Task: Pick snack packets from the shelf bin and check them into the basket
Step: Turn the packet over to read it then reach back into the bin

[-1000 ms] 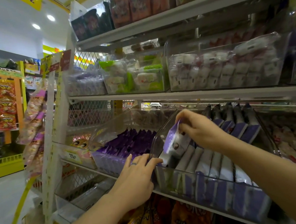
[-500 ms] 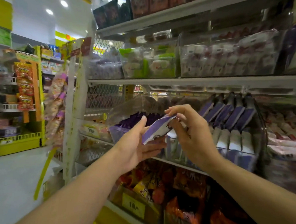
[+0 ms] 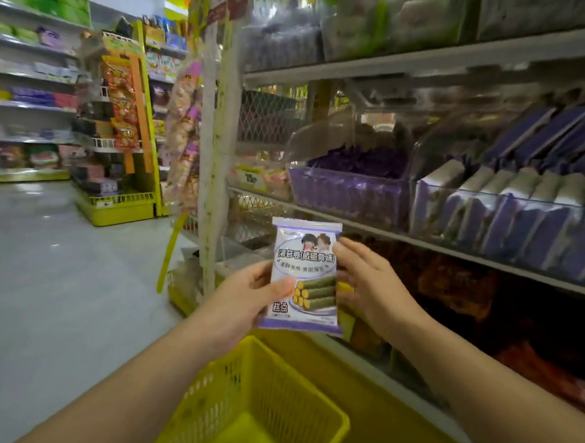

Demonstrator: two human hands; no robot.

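Observation:
A purple and white snack packet (image 3: 308, 256) with seaweed rolls printed on it is held upright, face toward me, above the yellow basket (image 3: 338, 423). My left hand (image 3: 246, 300) grips its lower left edge, thumb across the front. My right hand (image 3: 369, 283) holds its right edge, fingers behind it. The clear shelf bin (image 3: 501, 212) full of the same packets stands on the shelf at the right, above and beyond my hands. No packet shows in the part of the basket that I can see.
A second clear bin (image 3: 347, 187) of purple packets sits left of the first. Dark red and orange bags (image 3: 457, 291) fill the shelf below. A white mesh shelf end (image 3: 217, 149) with hanging snacks stands ahead. Grey aisle floor (image 3: 61, 277) lies to the left.
The packet has come out of the bin and down from shelf height to above the basket, now turned face-on. Both hands hold it. My view has dropped and swung left.

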